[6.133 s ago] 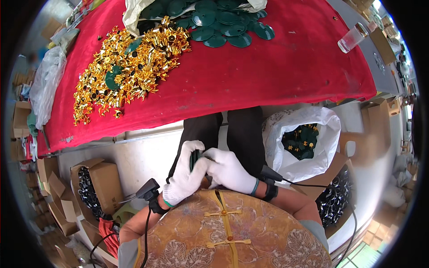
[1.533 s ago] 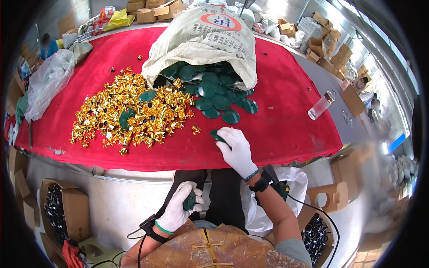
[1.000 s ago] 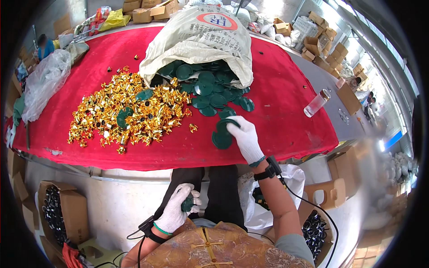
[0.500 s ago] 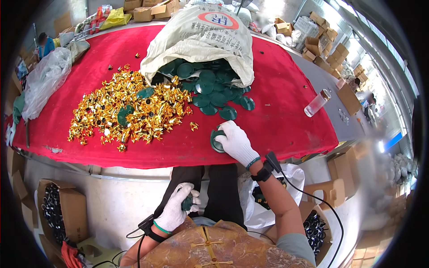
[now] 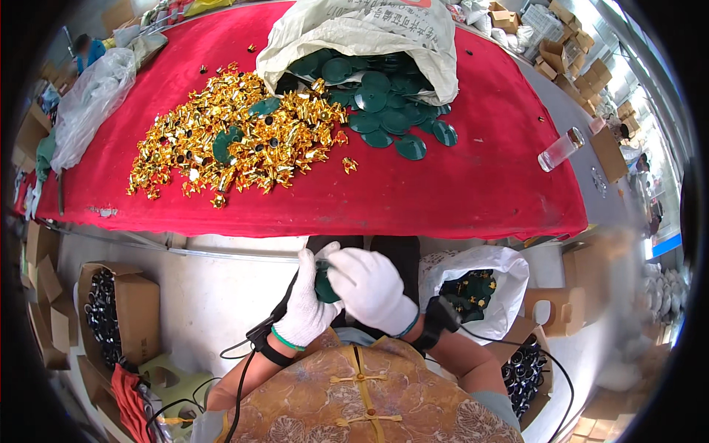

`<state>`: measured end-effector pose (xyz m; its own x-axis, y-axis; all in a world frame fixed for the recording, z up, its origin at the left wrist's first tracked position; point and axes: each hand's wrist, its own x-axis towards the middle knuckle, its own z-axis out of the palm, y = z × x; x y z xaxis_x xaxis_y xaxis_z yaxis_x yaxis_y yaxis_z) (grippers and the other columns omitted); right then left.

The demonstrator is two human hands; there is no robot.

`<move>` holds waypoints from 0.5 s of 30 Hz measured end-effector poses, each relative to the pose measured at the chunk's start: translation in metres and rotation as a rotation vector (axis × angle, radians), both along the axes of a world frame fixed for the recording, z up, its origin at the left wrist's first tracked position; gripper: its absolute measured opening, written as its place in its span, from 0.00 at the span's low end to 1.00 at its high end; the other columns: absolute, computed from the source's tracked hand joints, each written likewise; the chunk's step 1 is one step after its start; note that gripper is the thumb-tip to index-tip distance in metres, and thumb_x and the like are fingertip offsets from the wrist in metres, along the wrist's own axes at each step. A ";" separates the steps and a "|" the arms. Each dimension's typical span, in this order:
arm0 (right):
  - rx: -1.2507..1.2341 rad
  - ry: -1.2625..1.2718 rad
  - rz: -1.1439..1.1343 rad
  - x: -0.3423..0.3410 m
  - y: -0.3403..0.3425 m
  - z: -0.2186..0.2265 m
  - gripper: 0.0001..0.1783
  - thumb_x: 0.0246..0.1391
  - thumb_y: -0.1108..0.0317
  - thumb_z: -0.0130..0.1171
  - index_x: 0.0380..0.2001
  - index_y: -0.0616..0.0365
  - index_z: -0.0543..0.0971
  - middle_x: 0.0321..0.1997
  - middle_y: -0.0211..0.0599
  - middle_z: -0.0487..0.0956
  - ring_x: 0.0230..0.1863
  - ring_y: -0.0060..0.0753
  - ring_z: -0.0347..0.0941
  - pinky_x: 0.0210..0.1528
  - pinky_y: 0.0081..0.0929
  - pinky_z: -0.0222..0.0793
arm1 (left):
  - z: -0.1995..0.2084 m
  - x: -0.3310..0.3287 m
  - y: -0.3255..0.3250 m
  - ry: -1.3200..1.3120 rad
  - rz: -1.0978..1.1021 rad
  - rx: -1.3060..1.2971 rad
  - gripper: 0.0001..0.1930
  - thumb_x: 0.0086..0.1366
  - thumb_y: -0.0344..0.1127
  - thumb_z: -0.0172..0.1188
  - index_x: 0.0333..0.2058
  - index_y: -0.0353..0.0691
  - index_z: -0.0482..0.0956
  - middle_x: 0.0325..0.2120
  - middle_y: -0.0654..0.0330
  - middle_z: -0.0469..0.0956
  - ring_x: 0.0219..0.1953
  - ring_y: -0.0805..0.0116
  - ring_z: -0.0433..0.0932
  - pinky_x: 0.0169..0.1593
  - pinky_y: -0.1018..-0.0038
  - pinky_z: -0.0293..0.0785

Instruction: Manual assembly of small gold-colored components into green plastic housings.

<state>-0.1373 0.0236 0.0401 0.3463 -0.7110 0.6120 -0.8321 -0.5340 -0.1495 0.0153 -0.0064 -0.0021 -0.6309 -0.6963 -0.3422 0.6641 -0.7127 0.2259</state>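
My two white-gloved hands meet in front of my body, below the table's near edge. My left hand (image 5: 303, 308) is closed around dark green plastic discs (image 5: 323, 283), thumb pointing up. From the right, my right hand (image 5: 375, 292) reaches across with bent fingers against the same discs; its palm and fingertips are partly hidden. On the red-covered table lies a heap of shiny gold star-like pieces (image 5: 244, 151) with a few green discs among them. Beside it, loose green discs (image 5: 395, 118) spill from the mouth of a white woven sack (image 5: 362, 33).
A white bag (image 5: 509, 264) of green and gold parts stands by my right leg. Cardboard boxes of black ring-like parts flank me, one at left (image 5: 136, 310), one at right (image 5: 545, 384). A clear bottle (image 5: 560, 150) lies on the table's right side. Cables trail from both wrists.
My right hand has left the table edge, where it held green discs, and come down to my left hand. The left hand has risen slightly. The view has tilted downward.
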 end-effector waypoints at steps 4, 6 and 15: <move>0.048 -0.126 -0.085 0.020 0.017 -0.025 0.15 0.52 0.69 0.64 0.44 0.59 0.84 0.57 0.44 0.80 0.57 0.47 0.78 0.53 0.42 0.76 | -0.001 -0.004 0.004 0.020 0.037 -0.085 0.30 0.80 0.60 0.50 0.63 0.39 0.72 0.57 0.50 0.77 0.62 0.59 0.76 0.68 0.59 0.72; 0.154 -0.184 -0.107 0.022 0.023 -0.017 0.20 0.52 0.69 0.66 0.49 0.60 0.82 0.60 0.47 0.80 0.62 0.54 0.76 0.60 0.45 0.74 | 0.001 0.000 0.004 0.031 0.025 -0.117 0.27 0.81 0.55 0.50 0.64 0.38 0.71 0.57 0.50 0.76 0.61 0.59 0.76 0.68 0.60 0.72; 0.342 -0.516 0.035 0.003 0.029 -0.025 0.21 0.47 0.70 0.70 0.46 0.57 0.79 0.61 0.47 0.79 0.61 0.56 0.76 0.61 0.47 0.75 | -0.017 0.003 -0.005 0.071 0.016 -0.031 0.23 0.79 0.47 0.57 0.64 0.41 0.69 0.54 0.51 0.78 0.56 0.59 0.80 0.59 0.62 0.79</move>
<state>-0.1344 0.0530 0.0154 0.0935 -0.8898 0.4467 -0.5899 -0.4109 -0.6951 0.0180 -0.0111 -0.0191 -0.6412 -0.7165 -0.2748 0.6908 -0.6949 0.1999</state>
